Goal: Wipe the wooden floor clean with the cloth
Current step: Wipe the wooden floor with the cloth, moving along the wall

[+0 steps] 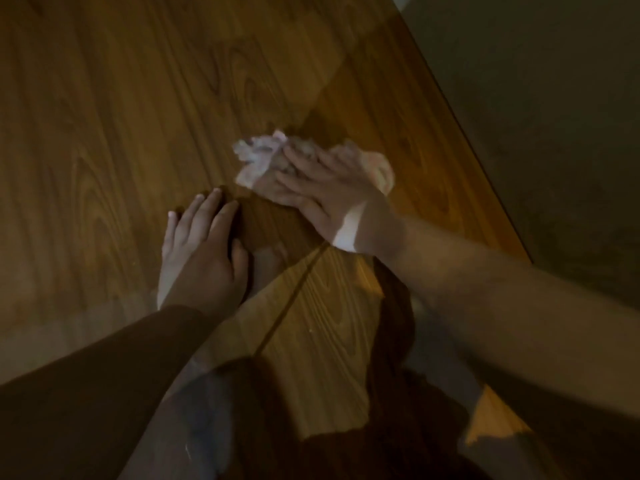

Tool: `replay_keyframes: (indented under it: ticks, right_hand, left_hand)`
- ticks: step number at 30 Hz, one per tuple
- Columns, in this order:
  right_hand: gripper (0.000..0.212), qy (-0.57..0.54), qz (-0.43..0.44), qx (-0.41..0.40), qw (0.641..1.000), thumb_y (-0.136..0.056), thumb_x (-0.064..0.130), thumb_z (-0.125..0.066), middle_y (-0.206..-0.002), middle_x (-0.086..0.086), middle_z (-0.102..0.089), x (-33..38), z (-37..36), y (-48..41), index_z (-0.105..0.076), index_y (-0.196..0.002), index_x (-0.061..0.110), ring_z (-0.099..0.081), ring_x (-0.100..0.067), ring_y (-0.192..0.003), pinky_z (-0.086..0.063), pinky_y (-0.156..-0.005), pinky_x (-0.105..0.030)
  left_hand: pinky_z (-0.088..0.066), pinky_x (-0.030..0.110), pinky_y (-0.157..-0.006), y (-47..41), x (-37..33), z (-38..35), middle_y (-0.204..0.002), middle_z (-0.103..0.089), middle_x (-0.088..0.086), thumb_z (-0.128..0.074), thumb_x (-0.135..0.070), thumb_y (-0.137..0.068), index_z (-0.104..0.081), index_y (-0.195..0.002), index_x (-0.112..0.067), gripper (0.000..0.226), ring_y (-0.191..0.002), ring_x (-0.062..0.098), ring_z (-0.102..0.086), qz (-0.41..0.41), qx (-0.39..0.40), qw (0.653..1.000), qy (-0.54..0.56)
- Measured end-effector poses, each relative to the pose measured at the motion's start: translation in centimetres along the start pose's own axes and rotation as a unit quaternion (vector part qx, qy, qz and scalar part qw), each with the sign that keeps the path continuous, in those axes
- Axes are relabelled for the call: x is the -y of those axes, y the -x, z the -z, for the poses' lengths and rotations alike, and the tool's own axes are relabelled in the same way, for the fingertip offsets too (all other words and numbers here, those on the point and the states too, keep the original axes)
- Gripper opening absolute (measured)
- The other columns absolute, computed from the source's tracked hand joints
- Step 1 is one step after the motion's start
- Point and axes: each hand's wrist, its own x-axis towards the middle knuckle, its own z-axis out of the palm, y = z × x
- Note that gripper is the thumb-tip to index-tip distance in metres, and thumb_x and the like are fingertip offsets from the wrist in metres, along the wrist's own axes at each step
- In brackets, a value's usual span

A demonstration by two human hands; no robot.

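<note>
Risks first, as I judge them. The cloth (254,157) is bunched, not spread, so little of it likely meets the floor (114,112); strokes may leave streaks or missed strips. The right hand (323,194) lies over the cloth w/ fingers mostly straight, a wide, pressing grip, not a clench (blur makes any curl hard to read); on a fast push the wad could slide out toward 11 o'clock and the palm would rub bare wood. The left hand (202,252) is flat on the floor, grip wide, holding nothing, prob. propping the body; if the boards there are damp it might skid. Light is dim and patchy, so dirt may go unseen. The floor's edge (460,133) runs close at 3 o'clock of the cloth; a stroke that way could carry grime over it onto the dark area (554,140), material unclear.

Place: the cloth is just above mid-picture, at 11 o'clock of the right hand, touching the floor; the left hand sits at 7 o'clock of it, apart.

Count: hands 2; cloth 1; floor 1; dark sleeve (104,386) 1, left arm only.
</note>
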Motion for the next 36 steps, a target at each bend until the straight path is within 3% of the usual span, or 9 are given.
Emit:
replay_keyframes:
  ticks: [2,5,10,14,20,26,30,33,36]
  right_hand:
    - [0.050,-0.158,-0.041,-0.016,0.986,-0.106,0.031,-0.021,-0.162,-0.009,-0.015,-2.2,0.8,1.9,-0.022,-0.154,0.017,-0.011,-0.024,-0.148,0.009,-0.119,-0.037]
    - [0.053,-0.066,-0.339,-0.110,0.932,-0.104,0.030,-0.024,-0.163,-0.005,-0.003,-5.3,2.4,2.4,-0.014,-0.155,0.025,-0.002,-0.025,-0.149,0.007,-0.120,-0.044]
    - [0.053,-0.207,-0.065,-0.072,0.973,-0.098,0.018,-0.032,-0.160,-0.014,-0.019,3.1,1.4,0.8,-0.031,-0.150,0.014,-0.012,-0.031,-0.148,-0.008,-0.119,-0.039]
    - [0.050,-0.147,-0.254,-0.214,0.932,-0.097,0.009,-0.043,-0.157,0.000,-0.025,-1.7,1.8,5.0,-0.041,-0.145,0.023,-0.020,-0.009,-0.141,-0.010,-0.114,-0.013]
    - [0.054,-0.043,-0.336,-0.206,0.918,-0.100,0.026,-0.035,-0.162,0.001,-0.017,-4.9,-0.1,5.9,-0.026,-0.153,0.023,-0.008,-0.016,-0.149,-0.003,-0.120,-0.034]
    - [0.064,-0.026,-0.339,-0.207,0.917,-0.093,0.047,-0.030,-0.162,0.003,-0.015,-5.5,-0.4,5.9,-0.023,-0.154,0.027,-0.007,-0.016,-0.149,-0.003,-0.120,-0.036]
    - [0.062,-0.012,-0.346,-0.197,0.917,-0.094,0.047,-0.026,-0.162,0.003,-0.015,-5.3,-0.4,5.8,-0.022,-0.153,0.029,-0.007,-0.016,-0.149,-0.003,-0.119,-0.037]
    - [0.059,-0.009,-0.347,-0.192,0.918,-0.096,0.044,-0.023,-0.162,0.003,-0.015,-5.2,-0.4,6.0,-0.022,-0.153,0.030,-0.007,-0.017,-0.149,-0.003,-0.119,-0.037]
    - [0.058,-0.004,-0.347,-0.187,0.919,-0.097,0.043,-0.022,-0.162,0.003,-0.014,-5.1,-0.3,5.9,-0.021,-0.153,0.031,-0.006,-0.017,-0.149,-0.003,-0.119,-0.038]
  left_hand:
    - [-0.010,0.045,-0.118,0.0,0.2,-0.1,-0.151,-0.038,0.008,-0.040,-0.027,-0.090,-0.044,-0.142,-0.012,0.053,-0.142,0.024,-0.026,0.003,-0.007,1.000,0.007]
    - [-0.010,0.044,-0.118,-0.1,0.4,-0.2,-0.150,-0.039,0.008,-0.037,-0.033,-0.093,-0.041,-0.143,-0.013,0.054,-0.141,0.022,-0.027,0.003,-0.018,1.000,0.015]
    - [-0.012,0.047,-0.118,0.2,0.0,0.4,-0.154,-0.031,0.013,-0.033,-0.040,-0.093,-0.036,-0.147,-0.013,0.061,-0.141,0.029,-0.028,0.026,-0.023,0.999,0.025]
    - [0.002,0.047,-0.118,-1.5,-3.0,0.0,-0.161,-0.005,0.014,-0.029,-0.068,-0.087,-0.015,-0.151,-0.041,0.070,-0.148,0.029,-0.001,0.090,0.004,0.994,0.068]
    - [0.008,0.055,-0.115,-9.4,-8.5,-3.7,-0.161,0.013,0.003,-0.022,-0.068,-0.088,-0.013,-0.152,-0.037,0.072,-0.145,0.034,0.018,-0.063,0.075,0.993,-0.069]
    - [0.000,0.052,-0.118,-16.9,-2.7,-1.2,-0.161,-0.003,0.013,-0.036,-0.043,-0.094,-0.009,-0.154,-0.017,0.071,-0.147,0.037,0.001,0.198,-0.008,0.973,-0.114]
    - [-0.023,0.030,-0.109,-11.3,-6.9,-2.0,-0.134,-0.053,0.020,-0.042,-0.029,-0.086,-0.055,-0.127,-0.001,0.051,-0.134,0.038,-0.040,-0.042,-0.011,0.999,0.002]
    - [-0.018,0.038,-0.112,-7.3,-9.5,-2.5,-0.140,-0.051,0.014,-0.042,-0.029,-0.088,-0.057,-0.132,-0.007,0.051,-0.136,0.030,-0.036,-0.341,0.061,0.937,-0.032]
    - [-0.032,0.038,-0.107,-9.7,-6.8,-2.5,-0.141,-0.052,0.009,-0.053,-0.026,-0.088,-0.055,-0.135,-0.017,0.047,-0.133,0.030,-0.043,-0.268,0.088,0.959,-0.034]
